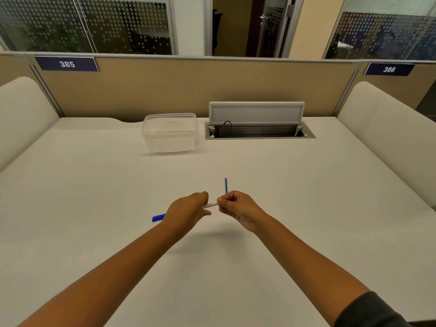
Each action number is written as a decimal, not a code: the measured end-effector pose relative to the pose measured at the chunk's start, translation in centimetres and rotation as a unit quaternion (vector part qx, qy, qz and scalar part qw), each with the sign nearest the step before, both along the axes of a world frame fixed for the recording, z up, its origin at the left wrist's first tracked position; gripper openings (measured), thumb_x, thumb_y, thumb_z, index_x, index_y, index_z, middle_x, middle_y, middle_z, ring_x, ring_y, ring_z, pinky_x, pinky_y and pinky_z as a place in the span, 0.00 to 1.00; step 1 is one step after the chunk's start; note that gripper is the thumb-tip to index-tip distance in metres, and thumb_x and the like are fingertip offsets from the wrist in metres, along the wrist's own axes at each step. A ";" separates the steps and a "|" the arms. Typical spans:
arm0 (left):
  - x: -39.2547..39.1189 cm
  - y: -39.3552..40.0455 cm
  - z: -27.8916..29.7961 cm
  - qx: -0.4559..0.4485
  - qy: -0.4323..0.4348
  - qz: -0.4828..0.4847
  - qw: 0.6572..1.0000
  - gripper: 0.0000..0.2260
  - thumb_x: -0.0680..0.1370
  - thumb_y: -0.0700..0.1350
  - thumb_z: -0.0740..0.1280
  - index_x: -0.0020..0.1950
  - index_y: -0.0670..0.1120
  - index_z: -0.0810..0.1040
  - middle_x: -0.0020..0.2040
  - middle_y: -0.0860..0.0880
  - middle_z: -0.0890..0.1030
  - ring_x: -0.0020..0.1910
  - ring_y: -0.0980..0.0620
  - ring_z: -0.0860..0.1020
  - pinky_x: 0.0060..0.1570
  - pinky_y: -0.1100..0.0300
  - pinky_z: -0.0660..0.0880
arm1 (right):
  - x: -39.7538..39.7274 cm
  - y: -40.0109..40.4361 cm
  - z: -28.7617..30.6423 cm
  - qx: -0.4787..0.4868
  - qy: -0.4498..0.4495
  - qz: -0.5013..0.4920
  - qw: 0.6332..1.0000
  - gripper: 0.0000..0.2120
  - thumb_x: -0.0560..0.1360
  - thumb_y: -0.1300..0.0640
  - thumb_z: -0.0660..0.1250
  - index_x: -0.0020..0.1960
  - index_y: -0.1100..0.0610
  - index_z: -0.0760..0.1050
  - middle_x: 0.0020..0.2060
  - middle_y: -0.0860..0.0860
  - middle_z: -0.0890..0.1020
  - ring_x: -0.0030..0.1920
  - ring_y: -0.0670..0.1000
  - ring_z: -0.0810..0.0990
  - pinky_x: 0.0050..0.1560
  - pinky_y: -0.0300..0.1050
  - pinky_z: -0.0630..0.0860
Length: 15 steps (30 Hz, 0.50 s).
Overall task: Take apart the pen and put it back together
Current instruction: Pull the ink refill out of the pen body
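Both hands meet above the middle of the white desk. My left hand (188, 210) is closed around a white pen barrel (210, 205), of which only a short piece shows between the hands. My right hand (236, 206) pinches the barrel's right end. A thin blue ink refill (226, 185) lies on the desk just beyond my right hand, its near end hidden behind the fingers. A blue pen cap (157, 218) lies on the desk to the left, partly hidden by my left wrist.
A clear plastic container (170, 132) stands at the back of the desk. To its right is an open cable hatch (259, 132) with its lid raised. A tan partition (188, 88) closes the far edge, and padded white dividers flank both sides.
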<state>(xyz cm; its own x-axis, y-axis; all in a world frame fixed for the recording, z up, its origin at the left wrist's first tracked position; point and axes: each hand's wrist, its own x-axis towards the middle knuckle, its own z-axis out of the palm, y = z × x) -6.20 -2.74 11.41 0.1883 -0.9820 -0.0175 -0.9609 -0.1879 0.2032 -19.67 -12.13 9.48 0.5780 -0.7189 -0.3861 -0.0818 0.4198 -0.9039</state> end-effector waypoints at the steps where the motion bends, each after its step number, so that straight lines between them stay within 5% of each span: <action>1: 0.1 -0.1 -0.4 0.002 -0.019 -0.007 1.000 0.10 0.77 0.52 0.62 0.44 0.48 0.64 0.45 0.46 0.79 0.36 0.51 0.71 0.30 0.65 0.63 | 0.0 -0.1 -0.1 0.003 0.003 -0.002 1.000 0.02 0.72 0.65 0.68 0.43 0.61 0.75 0.39 0.55 0.79 0.40 0.51 0.79 0.47 0.40 0.79; 4: 0.3 -0.6 -1.2 0.013 0.011 -0.012 1.000 0.11 0.78 0.52 0.59 0.41 0.47 0.65 0.33 0.51 0.72 0.32 0.51 0.69 0.26 0.64 0.59 | -0.4 -0.2 -0.5 0.018 -0.006 0.001 1.000 0.02 0.72 0.65 0.68 0.43 0.61 0.75 0.39 0.55 0.78 0.40 0.51 0.79 0.47 0.40 0.79; 6: 0.6 -0.7 -1.3 0.058 0.158 0.005 0.986 0.12 0.79 0.52 0.59 0.38 0.47 0.70 0.29 0.53 0.71 0.28 0.54 0.69 0.26 0.65 0.62 | -0.6 0.0 -1.0 0.012 -0.011 0.019 1.000 0.02 0.72 0.65 0.68 0.42 0.61 0.75 0.38 0.55 0.79 0.40 0.51 0.79 0.45 0.39 0.80; 10: 4.1 0.9 -0.6 0.218 0.525 0.034 0.822 0.15 0.80 0.51 0.57 0.36 0.46 0.74 0.24 0.54 0.68 0.22 0.58 0.62 0.21 0.67 0.59 | -2.0 -0.8 -1.7 -0.031 -0.045 -0.035 0.998 0.05 0.72 0.68 0.67 0.40 0.61 0.74 0.37 0.56 0.78 0.35 0.48 0.79 0.39 0.34 0.79; 11: 5.0 1.3 -0.7 0.226 0.533 0.038 0.814 0.15 0.80 0.51 0.57 0.37 0.46 0.74 0.24 0.53 0.68 0.22 0.58 0.61 0.22 0.67 0.58 | -2.8 -1.8 -1.8 -0.029 -0.062 -0.081 0.994 0.06 0.73 0.70 0.65 0.39 0.61 0.73 0.37 0.56 0.78 0.35 0.47 0.79 0.38 0.33 0.79; 15: 6.0 1.5 -1.2 0.135 0.446 0.077 0.881 0.14 0.80 0.47 0.59 0.36 0.45 0.76 0.24 0.52 0.73 0.20 0.58 0.65 0.22 0.66 0.60 | -5.3 -4.6 -1.8 -0.023 -0.053 -0.116 0.992 0.04 0.73 0.68 0.66 0.40 0.62 0.75 0.39 0.56 0.79 0.39 0.51 0.79 0.39 0.35 0.80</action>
<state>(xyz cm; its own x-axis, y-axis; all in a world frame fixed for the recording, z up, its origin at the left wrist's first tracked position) -0.25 -1.26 10.18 0.1118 -0.8834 -0.4551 -0.3999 -0.4592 0.7932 -24.95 -16.71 7.68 0.4302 -0.8527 -0.2962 0.1089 0.3748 -0.9207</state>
